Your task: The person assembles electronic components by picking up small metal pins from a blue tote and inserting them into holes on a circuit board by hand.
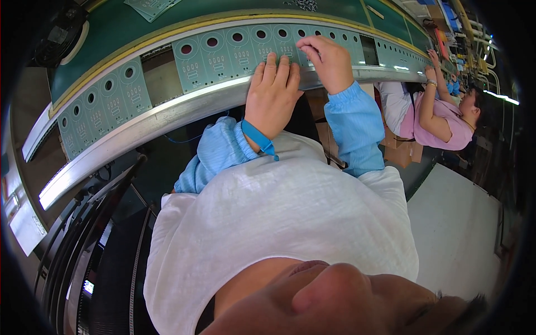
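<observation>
A long green circuit board panel [200, 58] with a row of round holes lies in the conveyor track in front of me. My left hand [273, 97], with a blue strap at the wrist, rests on the panel's near edge, its fingers stretched out and nothing in them. To its right, my right hand [330, 62] is above the same panel near one of the holes, thumb and forefinger closed together. Whatever may be between those fingertips is too small to make out. A second green circuit board panel [102, 106] sits in the track on the left.
A rounded metal rail [162, 114] borders the track on my side, a yellow-edged green bench [195, 12] beyond it. Small dark parts [304, 5] lie at the far side. Farther right, another panel [399, 56] lies near a co-worker in pink [441, 123]. A black round device [58, 36] stands upper left.
</observation>
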